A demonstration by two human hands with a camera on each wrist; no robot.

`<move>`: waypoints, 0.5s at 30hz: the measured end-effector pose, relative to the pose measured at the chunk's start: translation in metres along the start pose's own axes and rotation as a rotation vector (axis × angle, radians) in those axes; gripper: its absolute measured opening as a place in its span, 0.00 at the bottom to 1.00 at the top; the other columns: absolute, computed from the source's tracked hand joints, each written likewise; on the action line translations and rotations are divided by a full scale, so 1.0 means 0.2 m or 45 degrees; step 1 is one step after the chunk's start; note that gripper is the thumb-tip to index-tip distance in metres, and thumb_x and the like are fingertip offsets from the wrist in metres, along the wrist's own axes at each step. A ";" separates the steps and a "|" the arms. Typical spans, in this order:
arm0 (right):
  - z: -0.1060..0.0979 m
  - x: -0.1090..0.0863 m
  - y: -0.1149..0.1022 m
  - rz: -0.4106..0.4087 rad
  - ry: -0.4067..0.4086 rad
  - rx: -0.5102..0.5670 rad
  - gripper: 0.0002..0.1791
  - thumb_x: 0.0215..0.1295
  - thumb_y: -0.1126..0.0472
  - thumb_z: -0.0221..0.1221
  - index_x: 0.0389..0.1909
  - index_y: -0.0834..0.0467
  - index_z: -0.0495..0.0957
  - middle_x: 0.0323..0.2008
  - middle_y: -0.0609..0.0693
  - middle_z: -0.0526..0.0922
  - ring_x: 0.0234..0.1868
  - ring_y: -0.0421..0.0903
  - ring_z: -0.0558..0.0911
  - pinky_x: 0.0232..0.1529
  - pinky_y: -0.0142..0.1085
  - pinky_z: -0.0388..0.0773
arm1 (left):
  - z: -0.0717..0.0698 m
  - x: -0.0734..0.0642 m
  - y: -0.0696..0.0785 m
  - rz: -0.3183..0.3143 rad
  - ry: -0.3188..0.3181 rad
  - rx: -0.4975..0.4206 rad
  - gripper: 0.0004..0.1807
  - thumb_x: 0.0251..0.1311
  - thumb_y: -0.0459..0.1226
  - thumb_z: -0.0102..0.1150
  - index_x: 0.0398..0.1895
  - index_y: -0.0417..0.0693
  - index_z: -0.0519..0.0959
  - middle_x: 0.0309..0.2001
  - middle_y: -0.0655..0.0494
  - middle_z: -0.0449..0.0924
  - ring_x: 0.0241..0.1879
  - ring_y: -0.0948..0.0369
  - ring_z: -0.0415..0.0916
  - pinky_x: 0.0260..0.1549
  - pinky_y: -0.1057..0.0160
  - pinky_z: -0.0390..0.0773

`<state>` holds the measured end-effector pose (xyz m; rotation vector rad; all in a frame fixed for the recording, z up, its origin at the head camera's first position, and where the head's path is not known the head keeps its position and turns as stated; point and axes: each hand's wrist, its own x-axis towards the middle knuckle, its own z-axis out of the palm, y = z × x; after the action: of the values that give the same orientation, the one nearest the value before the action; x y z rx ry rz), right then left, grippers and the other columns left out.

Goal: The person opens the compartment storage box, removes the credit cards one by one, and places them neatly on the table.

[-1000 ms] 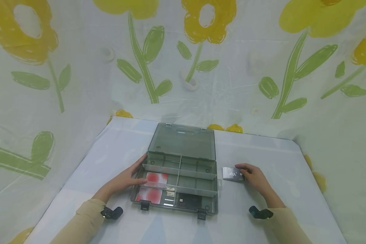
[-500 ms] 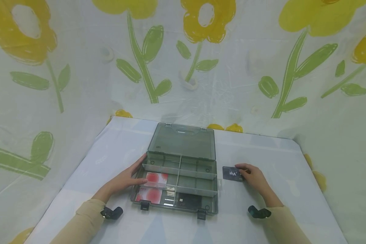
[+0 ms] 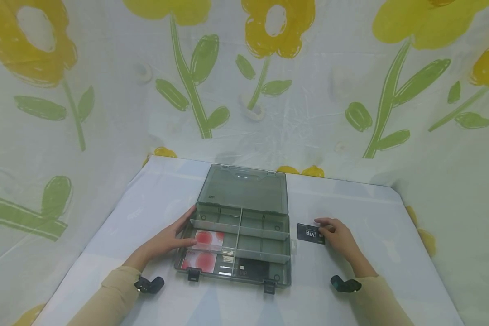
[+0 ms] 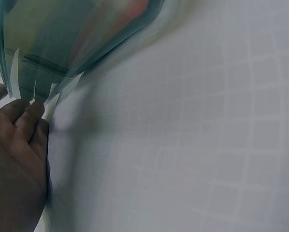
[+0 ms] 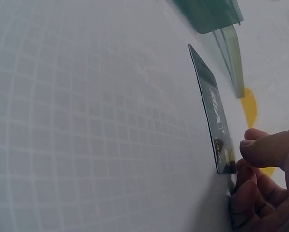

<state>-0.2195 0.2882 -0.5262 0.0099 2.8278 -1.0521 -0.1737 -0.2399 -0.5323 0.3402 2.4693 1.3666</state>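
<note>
A black card marked "Vip" [image 3: 308,232] lies right of the box on the table. My right hand [image 3: 338,233] is at its right end, thumb over the edge in the head view; in the right wrist view, a strip of white shows between the thumb [image 5: 255,147] and the card [image 5: 214,111]. On the left, my left hand [image 3: 169,237] rests against the left side of a smoky clear compartment box [image 3: 262,244], fingers extended, thumb reaching over its edge. Inside the box are two red-and-white cards, one [image 3: 209,239] above the other [image 3: 200,261], and a black VIP card [image 3: 252,268].
The box's lid [image 3: 244,188] is folded back behind it. Two black latches, one [image 3: 193,274] left and one [image 3: 269,287] right, hang at its front. A clear tab [image 3: 294,246] projects at its right side. Flower-printed cloth [image 3: 309,99] surrounds the white table [image 3: 350,199].
The black card's glare has gone and it has shifted slightly toward the front, with my right fingers moving very little. My left hand and the box stay put.
</note>
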 end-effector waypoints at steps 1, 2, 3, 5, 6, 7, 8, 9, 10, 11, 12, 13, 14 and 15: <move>0.00 0.00 0.00 0.001 -0.001 0.001 0.17 0.74 0.64 0.57 0.60 0.58 0.80 0.56 0.61 0.78 0.52 0.58 0.80 0.52 0.54 0.80 | 0.00 0.00 0.00 -0.001 0.000 0.001 0.57 0.59 0.50 0.71 0.84 0.64 0.42 0.83 0.48 0.39 0.80 0.41 0.36 0.72 0.32 0.45; 0.00 0.00 0.00 0.002 0.000 0.003 0.17 0.74 0.64 0.57 0.60 0.58 0.80 0.56 0.62 0.78 0.52 0.58 0.80 0.52 0.54 0.80 | 0.00 0.00 0.00 -0.001 0.000 0.003 0.57 0.59 0.50 0.71 0.84 0.64 0.42 0.83 0.48 0.39 0.80 0.41 0.36 0.72 0.32 0.45; 0.00 0.00 0.00 0.002 0.000 0.004 0.17 0.74 0.64 0.57 0.60 0.58 0.80 0.57 0.62 0.78 0.52 0.58 0.80 0.52 0.54 0.80 | 0.00 0.00 0.00 0.000 0.000 0.003 0.57 0.59 0.50 0.71 0.84 0.64 0.42 0.83 0.48 0.39 0.80 0.41 0.36 0.72 0.32 0.45; 0.00 0.00 0.00 0.000 0.001 0.007 0.17 0.74 0.64 0.57 0.60 0.58 0.80 0.57 0.62 0.78 0.52 0.58 0.80 0.52 0.54 0.81 | 0.00 0.00 0.00 0.002 -0.001 0.001 0.57 0.59 0.50 0.70 0.84 0.64 0.42 0.83 0.48 0.38 0.80 0.41 0.36 0.72 0.32 0.45; 0.00 0.00 0.00 -0.001 0.002 0.008 0.17 0.74 0.64 0.57 0.60 0.58 0.80 0.57 0.62 0.78 0.52 0.58 0.80 0.51 0.54 0.81 | 0.00 0.00 0.00 0.005 -0.002 -0.001 0.57 0.59 0.50 0.70 0.84 0.64 0.41 0.83 0.47 0.38 0.80 0.41 0.36 0.72 0.32 0.45; 0.00 0.00 0.00 -0.002 0.003 0.009 0.17 0.74 0.64 0.57 0.60 0.58 0.80 0.57 0.62 0.78 0.52 0.58 0.80 0.51 0.54 0.81 | 0.00 0.00 0.00 0.005 -0.002 -0.004 0.57 0.60 0.50 0.70 0.84 0.63 0.41 0.83 0.47 0.38 0.80 0.41 0.36 0.73 0.32 0.44; 0.00 0.00 0.00 -0.002 0.003 0.011 0.17 0.74 0.64 0.57 0.60 0.58 0.80 0.57 0.62 0.78 0.52 0.58 0.80 0.51 0.54 0.81 | 0.00 0.00 0.00 0.007 -0.003 -0.006 0.57 0.60 0.50 0.70 0.84 0.63 0.41 0.83 0.47 0.38 0.80 0.41 0.35 0.73 0.32 0.44; 0.00 0.00 0.00 -0.001 0.003 0.011 0.17 0.74 0.64 0.57 0.60 0.58 0.80 0.57 0.62 0.78 0.52 0.58 0.80 0.52 0.54 0.81 | 0.00 0.00 0.00 0.008 -0.004 -0.008 0.57 0.60 0.50 0.70 0.84 0.63 0.41 0.83 0.47 0.38 0.80 0.41 0.35 0.73 0.32 0.44; 0.00 0.00 0.00 0.000 0.002 0.011 0.17 0.74 0.64 0.57 0.60 0.58 0.80 0.57 0.62 0.78 0.52 0.59 0.80 0.52 0.54 0.81 | 0.00 0.00 0.00 0.007 -0.004 -0.008 0.57 0.60 0.50 0.70 0.84 0.63 0.41 0.83 0.47 0.38 0.80 0.40 0.35 0.73 0.32 0.44; 0.00 0.00 0.00 0.002 0.001 0.011 0.17 0.74 0.63 0.57 0.60 0.58 0.80 0.57 0.62 0.78 0.53 0.59 0.80 0.52 0.54 0.80 | 0.00 0.00 0.00 0.006 -0.004 -0.009 0.57 0.60 0.50 0.70 0.84 0.63 0.41 0.83 0.47 0.38 0.80 0.40 0.35 0.73 0.32 0.44; 0.00 0.00 0.00 0.004 0.001 0.008 0.17 0.74 0.63 0.57 0.61 0.57 0.80 0.57 0.62 0.78 0.53 0.59 0.80 0.53 0.54 0.80 | 0.00 0.00 0.01 0.005 -0.003 -0.007 0.57 0.60 0.50 0.70 0.84 0.63 0.41 0.83 0.47 0.38 0.80 0.40 0.35 0.73 0.32 0.45; 0.00 0.00 0.00 0.008 -0.001 0.007 0.17 0.74 0.63 0.57 0.61 0.57 0.80 0.57 0.62 0.78 0.53 0.59 0.80 0.53 0.55 0.80 | 0.00 0.00 0.01 0.004 -0.003 -0.004 0.57 0.60 0.50 0.70 0.84 0.63 0.41 0.83 0.47 0.38 0.80 0.40 0.35 0.73 0.32 0.45; 0.00 -0.01 0.00 0.011 -0.002 0.006 0.17 0.74 0.63 0.57 0.61 0.57 0.80 0.58 0.62 0.78 0.53 0.59 0.80 0.53 0.55 0.80 | 0.00 0.00 0.01 0.002 -0.003 -0.001 0.57 0.60 0.51 0.70 0.84 0.63 0.40 0.83 0.47 0.38 0.80 0.40 0.35 0.73 0.32 0.45; 0.00 -0.01 0.00 0.013 -0.003 0.003 0.17 0.74 0.63 0.57 0.61 0.57 0.80 0.58 0.62 0.77 0.53 0.59 0.80 0.53 0.55 0.80 | 0.00 0.00 0.01 0.001 -0.001 -0.001 0.57 0.60 0.51 0.70 0.84 0.63 0.41 0.83 0.47 0.38 0.80 0.41 0.36 0.73 0.32 0.45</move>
<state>-0.2183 0.2881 -0.5252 0.0238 2.8214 -1.0526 -0.1731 -0.2391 -0.5306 0.3415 2.4678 1.3672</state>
